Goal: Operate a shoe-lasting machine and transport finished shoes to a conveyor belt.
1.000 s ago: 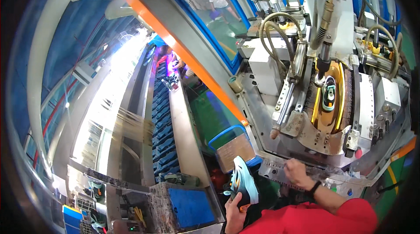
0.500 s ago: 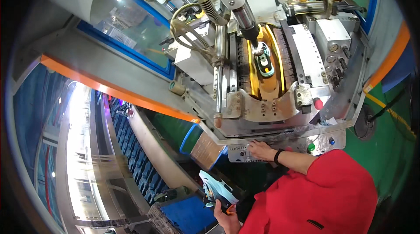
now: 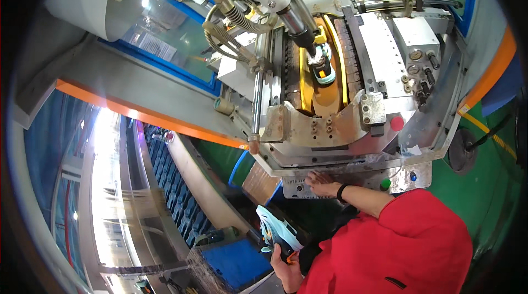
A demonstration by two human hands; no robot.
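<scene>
A light blue and black sneaker with orange at one end (image 3: 278, 231) is in my left hand (image 3: 287, 273), whose fingers are closed around its lower end. My right hand (image 3: 323, 185) lies on the left part of a metal control panel (image 3: 400, 186), fingers extended; what is under them is hidden. Above the panel, a press machine holds another light blue and black shoe (image 3: 325, 76) in its yellow-brown cradle (image 3: 329, 100). The press rod (image 3: 300, 33) comes down onto that shoe.
A green button (image 3: 385, 184) and a blue button (image 3: 412, 176) sit on the panel; a red knob (image 3: 396, 123) is above. To the left run a conveyor (image 3: 179, 189) and a blue-topped surface (image 3: 236, 266). A cardboard box (image 3: 260, 183) stands below the machine.
The machine and its shoe appear shifted left and slightly up in view. My left hand keeps the sneaker, now turned a little more upright. My right hand stays on the panel.
</scene>
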